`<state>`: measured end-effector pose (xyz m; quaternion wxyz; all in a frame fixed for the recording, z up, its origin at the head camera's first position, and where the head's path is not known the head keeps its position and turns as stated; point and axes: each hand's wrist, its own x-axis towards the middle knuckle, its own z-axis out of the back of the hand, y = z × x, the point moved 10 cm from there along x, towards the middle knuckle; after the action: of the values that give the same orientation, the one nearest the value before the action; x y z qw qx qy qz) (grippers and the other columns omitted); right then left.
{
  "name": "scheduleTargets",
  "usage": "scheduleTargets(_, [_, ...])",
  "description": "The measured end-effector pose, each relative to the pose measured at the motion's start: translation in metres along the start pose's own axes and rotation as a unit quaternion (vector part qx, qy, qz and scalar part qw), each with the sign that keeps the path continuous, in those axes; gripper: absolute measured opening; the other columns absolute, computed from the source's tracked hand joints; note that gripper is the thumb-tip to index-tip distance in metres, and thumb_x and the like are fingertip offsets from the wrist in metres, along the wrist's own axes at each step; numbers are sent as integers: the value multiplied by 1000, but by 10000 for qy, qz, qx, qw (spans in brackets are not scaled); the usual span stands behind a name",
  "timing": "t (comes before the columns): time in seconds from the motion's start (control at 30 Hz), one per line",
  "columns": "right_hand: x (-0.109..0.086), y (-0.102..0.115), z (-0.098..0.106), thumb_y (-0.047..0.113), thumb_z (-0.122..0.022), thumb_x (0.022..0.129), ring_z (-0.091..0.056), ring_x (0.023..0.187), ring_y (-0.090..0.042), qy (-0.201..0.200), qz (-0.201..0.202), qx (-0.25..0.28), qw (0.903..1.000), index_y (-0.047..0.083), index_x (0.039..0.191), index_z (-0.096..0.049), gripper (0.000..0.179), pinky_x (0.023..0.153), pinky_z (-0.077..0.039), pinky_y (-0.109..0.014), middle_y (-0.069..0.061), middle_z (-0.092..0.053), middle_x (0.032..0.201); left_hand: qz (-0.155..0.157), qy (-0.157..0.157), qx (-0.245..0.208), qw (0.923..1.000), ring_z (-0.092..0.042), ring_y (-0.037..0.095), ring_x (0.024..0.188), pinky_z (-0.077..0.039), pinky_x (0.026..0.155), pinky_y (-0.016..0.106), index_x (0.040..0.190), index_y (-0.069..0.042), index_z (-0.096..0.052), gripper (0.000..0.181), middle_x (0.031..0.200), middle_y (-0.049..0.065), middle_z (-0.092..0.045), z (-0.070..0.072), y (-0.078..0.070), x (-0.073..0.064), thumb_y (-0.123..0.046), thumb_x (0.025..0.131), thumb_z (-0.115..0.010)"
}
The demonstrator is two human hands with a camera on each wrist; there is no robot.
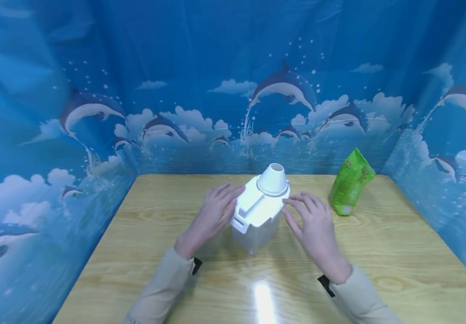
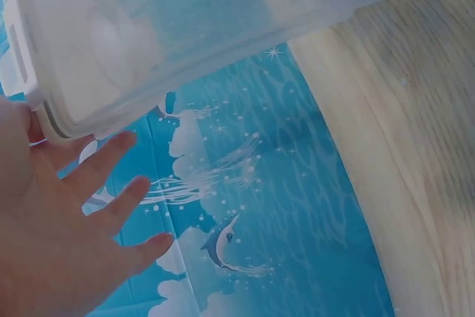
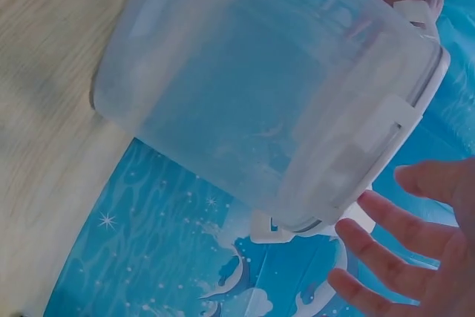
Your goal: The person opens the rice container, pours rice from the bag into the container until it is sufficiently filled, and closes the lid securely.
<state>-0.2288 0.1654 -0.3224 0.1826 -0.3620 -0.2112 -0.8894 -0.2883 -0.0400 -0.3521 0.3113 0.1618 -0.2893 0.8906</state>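
Observation:
A tall translucent storage container (image 1: 256, 238) stands upright on the table, with a white lid (image 1: 262, 208) on it. The lid carries a white cone-shaped cap (image 1: 273, 180) with a round hole at its tip, and a clip at the near corner. My left hand (image 1: 217, 209) lies along the lid's left edge; in the left wrist view its fingers (image 2: 122, 200) are spread, some reaching past the rim. On the other side my right hand (image 1: 311, 225) has its fingertips right at the lid's right edge, fingers (image 3: 393, 257) loosely bent and apart.
At the back right of the wooden table (image 1: 136, 252) stands a green bag (image 1: 349, 183), leaning slightly. A blue curtain (image 1: 200, 54) printed with dolphins encloses the back and both sides of the table.

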Motion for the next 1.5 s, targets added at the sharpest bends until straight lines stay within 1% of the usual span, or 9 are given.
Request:
scheduleTargets(0.1, [-2,1,-2,16,-81,85,-59,117,-42,-29,-11,-60,10000,5,110,-74,28,96,-47,-62,-14,-71,113,221,199,-138,9995,-37,33,146,-23,119,63,150,-18,-50,42,152,3,-51,-4,5,0,-26,110,-40])
scheduleTargets(0.3, [-3,4,-3,17,-80,86,-58,119,-42,-66,44,-340,9994,6,112,-74,29,98,-45,-61,-15,-71,115,366,285,-198,9987,-36,30,148,-23,122,57,152,-18,-47,44,155,2,-48,-6,4,0,-28,110,-39])
scheduleTargets(0.47, [-2,2,-5,21,-79,88,-57,121,-44,8,-13,-470,9989,7,113,-73,30,100,-44,-63,-14,-71,117,318,252,-197,9990,-37,28,147,-25,122,52,152,-14,-46,45,157,4,-45,-7,1,-2,-28,110,-40])
scheduleTargets(0.6, [1,-1,-8,29,-75,91,-56,123,-43,139,-107,-434,9989,8,115,-72,32,100,-44,-64,-13,-71,119,272,184,-340,9989,-38,27,146,-26,122,50,153,-12,-44,47,157,4,-45,-7,-3,-3,-26,108,-43])
scheduleTargets(0.77, [5,-4,-11,33,-74,91,-56,123,-43,215,-172,-323,9991,7,114,-72,35,100,-44,-65,-12,-72,119,155,162,-308,9993,-36,30,147,-25,122,54,152,-14,-46,47,159,5,-43,-8,-11,-7,-29,107,-45])
scheduleTargets(0.87, [8,-6,-10,33,-76,90,-58,120,-44,171,-142,-313,9993,6,112,-72,35,98,-45,-65,-14,-73,116,51,110,-199,9997,-36,33,147,-25,121,57,152,-14,-47,47,159,6,-42,-8,-15,-9,-31,108,-45])
scheduleTargets(1.03, [13,-11,-12,27,-75,90,-60,115,-45,200,-75,-247,9995,5,113,-72,32,94,-48,-63,-15,-73,114,0,87,-128,9999,-37,29,146,-26,121,56,152,-15,-47,45,157,6,-43,-9,-19,-12,-30,109,-41])
scheduleTargets(1.27, [19,-17,-17,21,-72,94,-62,111,-41,387,135,96,9991,4,116,-71,28,95,-50,-57,-15,-73,114,-290,-267,-70,9992,-48,32,137,-34,116,58,146,-11,-54,43,147,12,-53,-3,-28,-13,-23,105,-52])
scheduleTargets(1.5, [21,-25,-24,21,-69,97,-60,117,-39,639,106,378,9972,6,121,-69,29,99,-48,-58,-13,-71,122,-67,-308,3,9995,-50,30,133,-38,115,53,146,-13,-54,44,145,11,-53,-4,-33,-15,-27,104,-54])
